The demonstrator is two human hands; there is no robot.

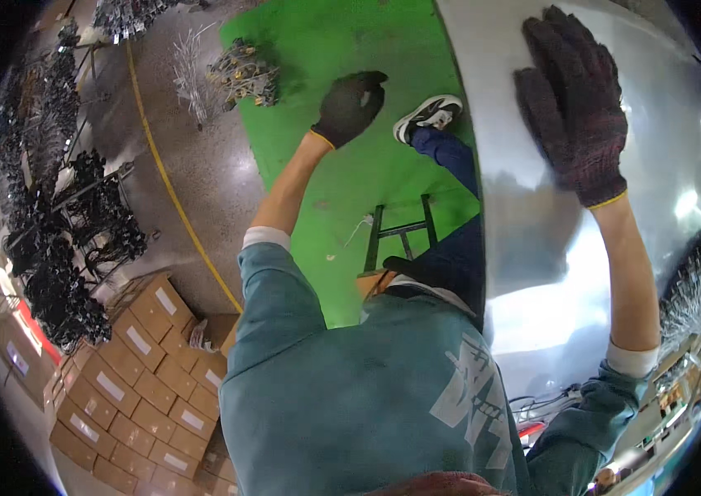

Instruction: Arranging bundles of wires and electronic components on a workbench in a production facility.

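Observation:
My right hand [575, 103], in a dark knitted glove with a yellow cuff edge, lies flat with spread fingers on a large shiny metal sheet [549, 273] that fills the right side of the view. My left hand [351, 106], in a black glove, hangs out to the left over the green floor [326, 58], fingers curled loosely, with nothing seen in it. My teal sweatshirt, blue trousers and one black-and-white shoe [427, 116] show below.
A dark metal stool frame [400, 233] stands on the green floor by my leg. A pile of small metal parts [245, 74] lies further out. Stacked cardboard boxes [140, 364] sit lower left, dark racks of parts [69, 248] beyond a yellow floor line.

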